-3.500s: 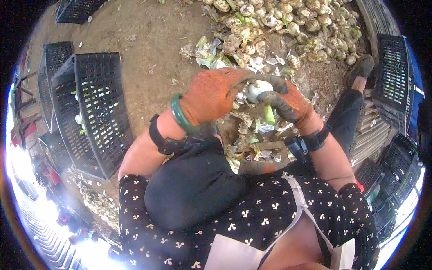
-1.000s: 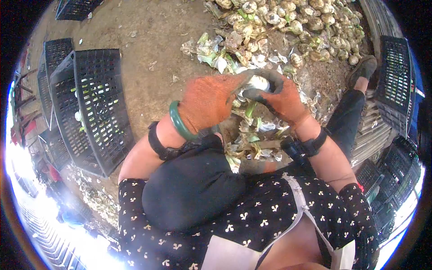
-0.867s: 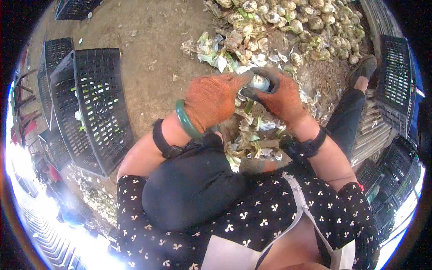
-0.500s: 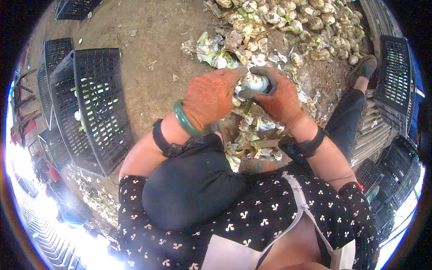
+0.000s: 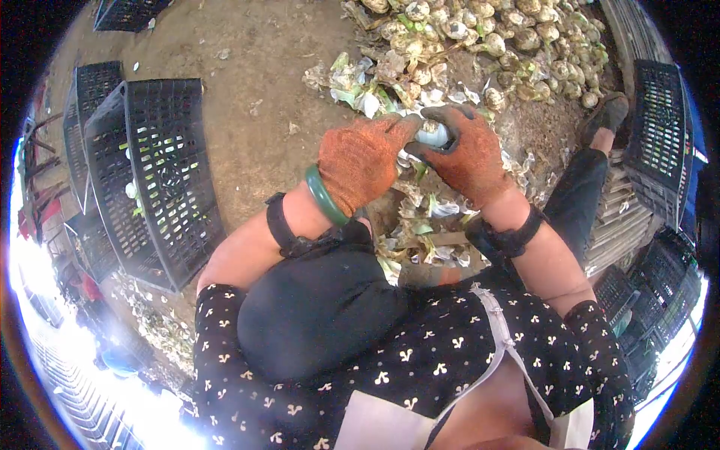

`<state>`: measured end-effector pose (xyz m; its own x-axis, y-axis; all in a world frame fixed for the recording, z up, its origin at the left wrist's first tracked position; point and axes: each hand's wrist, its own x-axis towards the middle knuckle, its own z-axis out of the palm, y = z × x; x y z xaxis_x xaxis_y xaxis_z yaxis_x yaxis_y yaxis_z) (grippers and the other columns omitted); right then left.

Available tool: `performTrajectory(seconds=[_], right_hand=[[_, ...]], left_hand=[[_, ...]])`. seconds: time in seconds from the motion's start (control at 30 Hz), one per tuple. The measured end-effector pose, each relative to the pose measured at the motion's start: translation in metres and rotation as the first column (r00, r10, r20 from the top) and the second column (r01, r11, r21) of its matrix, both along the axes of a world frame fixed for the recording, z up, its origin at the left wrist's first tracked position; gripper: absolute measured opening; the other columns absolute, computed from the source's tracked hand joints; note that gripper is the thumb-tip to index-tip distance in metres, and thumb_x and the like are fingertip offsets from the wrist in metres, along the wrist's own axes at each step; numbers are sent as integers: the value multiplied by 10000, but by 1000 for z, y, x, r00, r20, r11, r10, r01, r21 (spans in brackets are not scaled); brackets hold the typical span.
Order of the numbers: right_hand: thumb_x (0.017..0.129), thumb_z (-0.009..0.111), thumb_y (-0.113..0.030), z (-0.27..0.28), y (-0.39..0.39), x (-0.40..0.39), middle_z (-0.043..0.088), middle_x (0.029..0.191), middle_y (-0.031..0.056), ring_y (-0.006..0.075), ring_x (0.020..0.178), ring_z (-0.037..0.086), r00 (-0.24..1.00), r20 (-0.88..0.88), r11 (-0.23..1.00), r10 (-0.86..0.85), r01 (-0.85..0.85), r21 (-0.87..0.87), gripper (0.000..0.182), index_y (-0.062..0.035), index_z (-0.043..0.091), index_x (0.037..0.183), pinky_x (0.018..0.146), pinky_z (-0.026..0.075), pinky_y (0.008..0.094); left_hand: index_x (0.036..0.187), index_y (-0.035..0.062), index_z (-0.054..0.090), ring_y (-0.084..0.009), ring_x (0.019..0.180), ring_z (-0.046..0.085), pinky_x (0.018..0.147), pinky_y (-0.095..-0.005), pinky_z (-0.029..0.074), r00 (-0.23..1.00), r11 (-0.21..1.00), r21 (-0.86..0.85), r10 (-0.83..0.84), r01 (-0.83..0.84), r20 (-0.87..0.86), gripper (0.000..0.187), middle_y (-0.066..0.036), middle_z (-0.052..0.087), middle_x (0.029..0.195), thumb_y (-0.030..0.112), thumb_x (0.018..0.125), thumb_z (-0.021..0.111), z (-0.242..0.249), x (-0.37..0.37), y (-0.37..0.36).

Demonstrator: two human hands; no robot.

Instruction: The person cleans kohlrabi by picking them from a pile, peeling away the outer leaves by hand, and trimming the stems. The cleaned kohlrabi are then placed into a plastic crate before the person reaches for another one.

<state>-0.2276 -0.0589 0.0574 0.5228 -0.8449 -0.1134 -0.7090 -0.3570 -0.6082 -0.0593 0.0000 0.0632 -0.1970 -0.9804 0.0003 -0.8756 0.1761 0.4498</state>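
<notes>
A whitish garlic bulb [image 5: 433,135] with brown dirt on its skin sits between my two gloved hands, above the littered ground. My right hand [image 5: 471,154], in an orange glove with dark fingertips, wraps its fingers and thumb around the bulb. From the other side, my left hand [image 5: 364,161] presses bent fingers against the bulb's skin; its glove is orange too. A green bangle [image 5: 327,196] circles my left wrist. Most of the bulb is hidden by the fingers, and its stem is out of sight.
A large heap of bulbs [image 5: 525,37] lies at the upper right. Peeled skins and leaves [image 5: 431,206] litter the ground below my hands. Black plastic crates stand on the left [image 5: 169,176] and right [image 5: 660,135]. A shoe [image 5: 606,116] rests beside the heap.
My left hand has moved slightly right and its fingers now cover more of the bulb. The bulb has turned and shifted slightly right; its green stem no longer shows.
</notes>
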Motion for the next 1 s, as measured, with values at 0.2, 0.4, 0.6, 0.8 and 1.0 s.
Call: performTrajectory(seconds=[0.2, 0.4, 0.6, 0.8, 1.0], right_hand=[[661, 714, -301, 1, -3, -2, 590, 959, 114, 307, 950, 530, 993, 106, 998, 51, -54, 20, 450, -111, 575, 1045, 796, 459, 393], [635, 749, -237, 1, -2, -4, 589, 1012, 109, 279, 941, 563, 967, 252, 994, 27, -52, 95, 540, -94, 541, 1112, 814, 467, 350], [621, 777, -167, -9, 0, -6, 566, 1081, 117, 206, 996, 561, 859, 490, 954, -144, -11, 300, 632, -29, 491, 1167, 865, 450, 316], [648, 762, -162, -1, -5, -12, 562, 1082, 104, 191, 998, 549, 953, 301, 998, 14, -30, 49, 585, -14, 501, 1150, 875, 442, 307], [848, 524, -214, -49, -20, -71, 582, 1024, 109, 224, 935, 570, 439, 399, 410, -805, -74, 909, 336, 11, 507, 1097, 860, 466, 327]], left_hand=[[1082, 187, 575, -282, 776, 619, 605, -375, 505, 996, 997, 43, 72, -70, -49, 398, -70, 629, 948, 114, 694, 525, 5, 1, -3], [1087, 182, 574, -289, 768, 617, 608, -388, 502, 993, 994, 7, 109, -108, -52, 353, -89, 629, 926, 142, 739, 526, -8, 11, -9], [1133, 118, 522, -327, 795, 606, 672, -435, 487, 983, 961, 219, 146, -169, 114, 370, -138, 615, 923, 159, 765, 517, -33, 33, -11], [1097, 69, 549, -362, 898, 578, 786, -395, 459, 859, 945, 169, 325, -280, -395, 354, -187, 617, 932, 241, 788, 568, -31, 27, -8], [997, 38, 574, -379, 858, 562, 744, -414, 454, 947, 946, 232, 268, -225, -175, 273, -198, 601, 912, 185, 768, 572, -47, 35, -6]])
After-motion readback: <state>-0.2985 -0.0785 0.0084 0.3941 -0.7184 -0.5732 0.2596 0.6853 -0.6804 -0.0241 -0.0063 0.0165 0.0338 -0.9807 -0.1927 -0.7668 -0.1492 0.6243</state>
